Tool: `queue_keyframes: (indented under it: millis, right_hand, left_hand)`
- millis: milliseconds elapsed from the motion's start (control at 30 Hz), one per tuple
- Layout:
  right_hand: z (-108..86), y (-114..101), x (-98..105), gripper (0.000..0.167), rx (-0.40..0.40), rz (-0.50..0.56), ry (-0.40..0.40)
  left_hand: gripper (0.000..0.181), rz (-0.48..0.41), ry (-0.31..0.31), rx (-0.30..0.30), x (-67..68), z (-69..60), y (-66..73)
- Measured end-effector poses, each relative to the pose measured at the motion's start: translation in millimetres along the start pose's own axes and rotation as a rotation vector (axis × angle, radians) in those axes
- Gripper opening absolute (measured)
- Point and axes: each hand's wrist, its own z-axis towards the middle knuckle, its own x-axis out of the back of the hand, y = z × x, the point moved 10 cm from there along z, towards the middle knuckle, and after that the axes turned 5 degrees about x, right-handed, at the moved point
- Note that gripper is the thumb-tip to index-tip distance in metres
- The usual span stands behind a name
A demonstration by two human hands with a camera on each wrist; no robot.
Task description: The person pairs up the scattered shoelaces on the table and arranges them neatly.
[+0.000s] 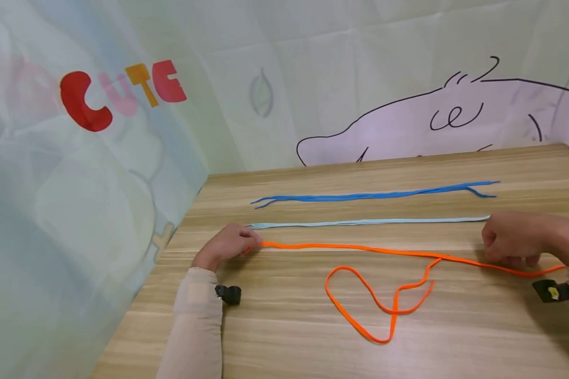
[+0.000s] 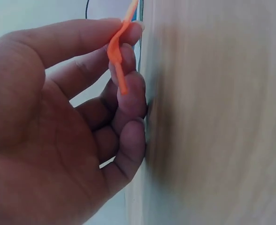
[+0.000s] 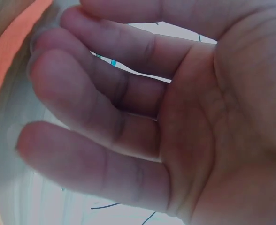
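Observation:
An orange shoelace [image 1: 341, 246] runs across the wooden table, with a loose loop trailing toward the front. My left hand [image 1: 229, 245] pinches its left part between thumb and index finger; a short tip [image 2: 122, 84] hangs past the fingers in the left wrist view. My right hand [image 1: 517, 237] is beside the lace's right part, fingers loosely curled. In the right wrist view the orange lace [image 3: 9, 56] passes beyond the fingertips, and nothing shows in the palm [image 3: 189, 122]. Just behind lies a straight light blue shoelace [image 1: 360, 222], its right end by the right hand.
Farther back, a blue shoelace [image 1: 360, 197] lies lengthwise with its ends slightly spread. The wooden table [image 1: 275, 316] meets a printed cloth backdrop [image 1: 246, 63] behind and on the left. Each wrist wears a small black camera.

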Motion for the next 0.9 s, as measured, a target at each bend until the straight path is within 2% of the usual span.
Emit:
queue_keyframes:
  millis: [100,233,333,500,633,900]
  right_hand:
    - [1.9,-10.3,3.8,0.010,0.072,-0.037,0.054]
    - [4.6,-29.2,9.2,0.012,0.180,-0.106,0.135]
    - [2.9,-39.6,12.1,0.018,0.218,-0.122,0.174]
    - [-3.1,-58.3,14.1,0.019,0.275,-0.115,0.234]
    - [-4.0,-76.9,7.2,0.016,0.339,-0.101,0.246]
    - [1.6,-103.9,-3.9,0.017,0.420,-0.091,0.218]
  left_hand:
    - [0.014,0.007,-0.007,-0.012,0.7,-1.3,0.5]
    - [0.018,-0.021,0.020,0.032,5.1,-2.8,-6.5]
    - [0.025,-0.056,0.038,0.065,5.3,-2.6,-8.9]
    - [0.030,-0.057,0.077,0.062,3.6,-2.3,0.3]
    - [0.026,-0.028,0.079,0.039,-3.2,-3.9,13.5]
    - [0.021,-0.008,0.030,0.007,-19.8,-6.6,29.6]
